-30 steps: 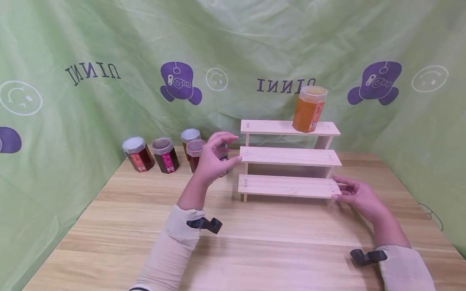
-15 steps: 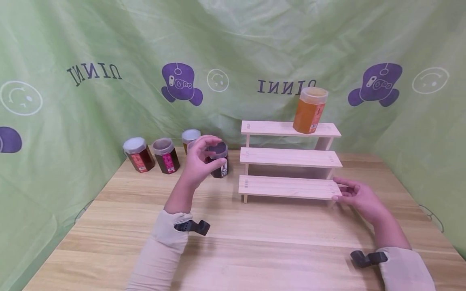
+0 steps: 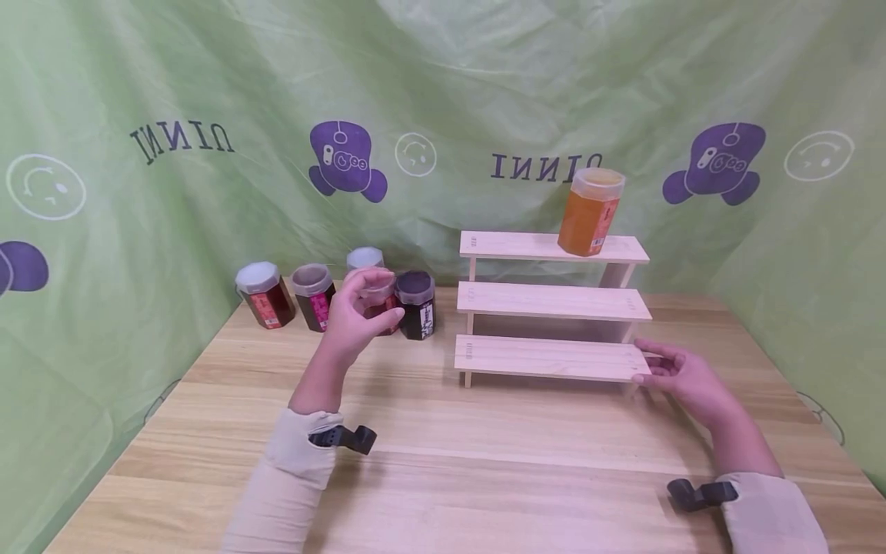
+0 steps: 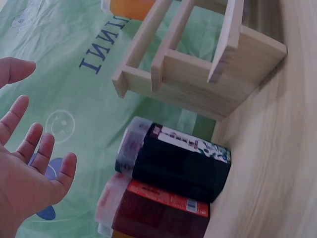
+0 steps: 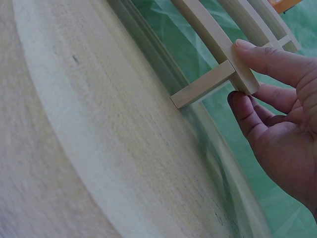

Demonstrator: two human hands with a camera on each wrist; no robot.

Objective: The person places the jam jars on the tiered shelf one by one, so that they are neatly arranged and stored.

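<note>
My left hand is in the air in front of the jars at the back left, fingers bent loosely and thumb apart, holding nothing. Closest to it are a dark red jar with a red label and a near-black jar with a white label. The left wrist view has the palm apart from both jars. My right hand pinches the right end of the lowest step of a three-tier wooden display stand, thumb above and fingers below. On its top tier stands an amber jar.
Further left on the wooden table stand a white-lidded red jar and a dark jar with a pink label. Behind the left hand, another white-lidded jar is mostly hidden. Green printed cloth hangs behind and at the sides.
My left hand has moved left from beside the stand to in front of the jars, uncovering the near-black jar. The right hand has stayed on the lowest step.
</note>
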